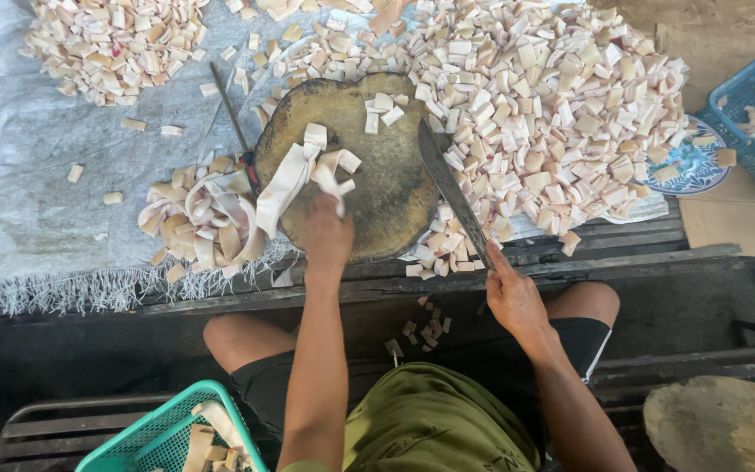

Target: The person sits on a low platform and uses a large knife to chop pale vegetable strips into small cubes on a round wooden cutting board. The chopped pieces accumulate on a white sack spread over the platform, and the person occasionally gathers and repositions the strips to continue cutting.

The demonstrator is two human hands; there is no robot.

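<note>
Head view looks down on two bare forearms. Left hand point(327, 234) is closed around pale strips point(294, 179) draped over a round chopping block point(377, 175). Right hand point(512, 295) grips the handle of a long knife point(447, 188), its blade lying on the block's right edge. Cut white cubes point(552, 105) heap beyond on a grey sheet point(28, 175) over the counter; a teal basket point(163, 433) sits near the knees.

Daylight falls flat and even over a low platform of dark wooden slats point(622, 253), its top covered by a pale woven plastic sheet point(28, 175) with a frayed fringe along the near edge. Bare brown ground point(709, 26) shows at the top right, flattened cardboard point(744, 223) below it. A dark slatted bench point(54, 433) sits at the lower left.
</note>
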